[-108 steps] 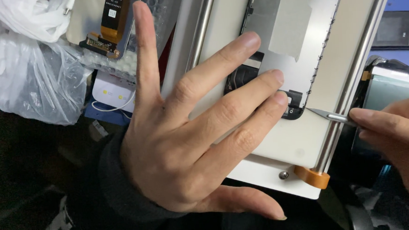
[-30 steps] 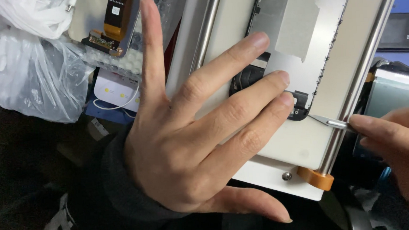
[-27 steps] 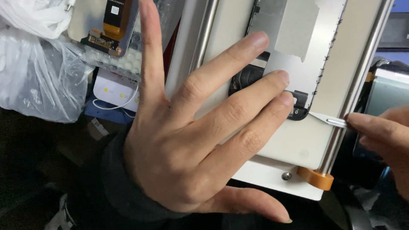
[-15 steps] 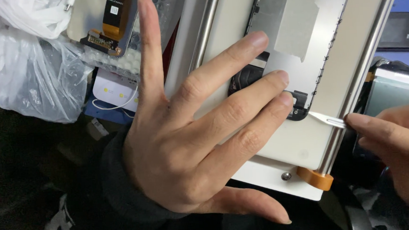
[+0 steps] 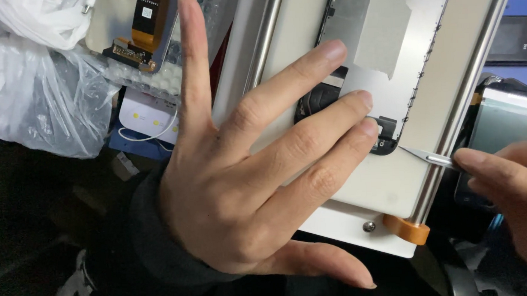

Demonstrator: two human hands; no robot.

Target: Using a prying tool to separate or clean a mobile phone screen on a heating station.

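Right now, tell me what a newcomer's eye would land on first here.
The left hand fills the middle of the view, fingers spread flat, fingertips pressing a thin silver screen panel lying on a pale work plate. At the right edge, the right hand pinches slim metal tweezers, tip aimed at the panel's dark lower corner. Crumpled clear plastic bags sit upper left.

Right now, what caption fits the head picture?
Left hand presses a phone screen panel flat while right hand pokes tweezers at its corner.
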